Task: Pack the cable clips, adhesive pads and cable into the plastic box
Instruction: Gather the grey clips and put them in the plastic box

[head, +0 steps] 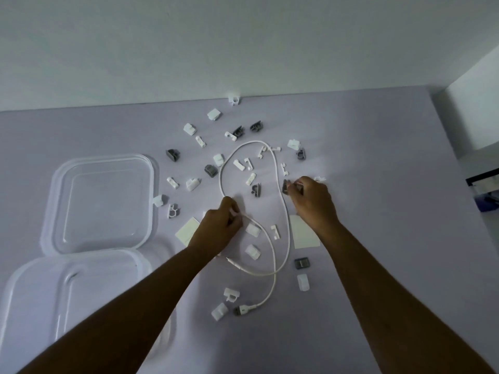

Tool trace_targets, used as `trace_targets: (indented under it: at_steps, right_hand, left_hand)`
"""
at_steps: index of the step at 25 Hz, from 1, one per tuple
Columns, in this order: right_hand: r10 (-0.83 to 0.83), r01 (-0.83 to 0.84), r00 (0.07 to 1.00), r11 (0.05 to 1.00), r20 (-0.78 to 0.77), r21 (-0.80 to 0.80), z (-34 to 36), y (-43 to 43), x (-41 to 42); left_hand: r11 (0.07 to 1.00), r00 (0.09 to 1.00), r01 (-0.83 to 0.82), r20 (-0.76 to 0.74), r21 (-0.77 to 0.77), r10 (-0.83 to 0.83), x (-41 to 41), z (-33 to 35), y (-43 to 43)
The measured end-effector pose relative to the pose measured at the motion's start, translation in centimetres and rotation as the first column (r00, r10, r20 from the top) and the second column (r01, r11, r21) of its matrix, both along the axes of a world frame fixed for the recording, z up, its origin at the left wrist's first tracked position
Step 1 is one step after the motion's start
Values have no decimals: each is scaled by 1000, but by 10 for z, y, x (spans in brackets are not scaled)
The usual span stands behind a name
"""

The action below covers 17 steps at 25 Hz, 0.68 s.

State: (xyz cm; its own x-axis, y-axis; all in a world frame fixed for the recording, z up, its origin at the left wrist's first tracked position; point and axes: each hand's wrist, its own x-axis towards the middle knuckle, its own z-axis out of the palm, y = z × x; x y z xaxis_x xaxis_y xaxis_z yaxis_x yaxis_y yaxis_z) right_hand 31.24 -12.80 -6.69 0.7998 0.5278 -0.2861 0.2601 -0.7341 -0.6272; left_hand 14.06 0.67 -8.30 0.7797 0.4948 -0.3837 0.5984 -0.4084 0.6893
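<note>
Several white and grey cable clips (193,184) lie scattered over a pale lilac table (378,265). A white cable (275,168) loops among them, its grey plug (240,309) near the front. Two cream adhesive pads lie flat, one (186,232) by my left wrist and the other pad (302,234) under my right wrist. My left hand (218,228) is closed, pinching a small white clip beside the cable. My right hand (310,198) pinches a grey clip (285,186) at the cable's right side. The clear plastic box (54,287) sits front left.
The clear lid (102,201) lies flat behind the box at the left. A white wall rises along the table's far edge, with one white clip (233,99) against it. Dark objects (486,190) sit past the table's right edge.
</note>
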Motion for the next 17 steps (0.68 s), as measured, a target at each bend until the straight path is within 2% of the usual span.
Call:
trace_targets:
  at_steps: [1,2,3,4,5,6,7,8,10,11,12,13,14,15,16,17]
  right_hand:
    - [-79,150,951,963,-298,224,5,-4,-5]
    - [-57,314,820,877,-570,364,10,-9,-14]
    - [39,433,667,792,-744,430,15,-11,-22]
    - [139,516,530,730,-837,448,18,-12,-30]
    - [215,575,415,691,-884,438,19,-11,-36]
    - [284,606,334,666,-899,436,19,-8,-39]
    - [340,611,297,651,-892,451,19,-3,-40]
    - [375,600,293,644,-879,475,20,3,-40]
    - [360,563,342,661,-868,496,21,16,-37]
    - [323,526,397,687,-859,501,20,21,-34]
    - [265,451,491,738,-830,503,18,26,-30]
    - [186,332,626,815,-757,475,14,30,-26]
    - [118,184,772,898,-624,399,10,34,-23]
    - [93,32,894,963,-439,269,5,38,-20]
    - [120,-96,962,989,-247,110,1,41,-19]
    - [172,-176,982,983,-83,-45,-3,44,-19]
  left_hand:
    - [964,989,-127,41,-234,140,-4,2,5]
    - [849,956,-225,62,-479,288,-8,5,10]
    - [677,907,-266,60,-686,417,-11,10,17]
    - [488,857,-262,32,-833,515,-12,17,24]
    - [316,817,-242,-17,-917,576,-12,22,32]
    - [199,795,-218,-56,-956,604,-11,27,40]
    - [147,789,-198,-68,-969,611,-9,31,48]
    - [145,793,-182,-58,-973,607,-6,33,55]
    - [219,808,-199,-33,-955,589,3,36,69]
    - [320,824,-237,-15,-917,566,10,37,76]
    - [491,855,-291,7,-821,519,17,37,82]
    - [693,892,-345,9,-633,452,25,36,88]
    - [858,924,-361,-15,-365,382,31,33,94]
    - [947,949,-313,-56,-73,309,36,30,98]
    - [960,964,-218,-112,175,240,40,28,101]
    - [932,969,-118,-166,343,184,43,27,102]
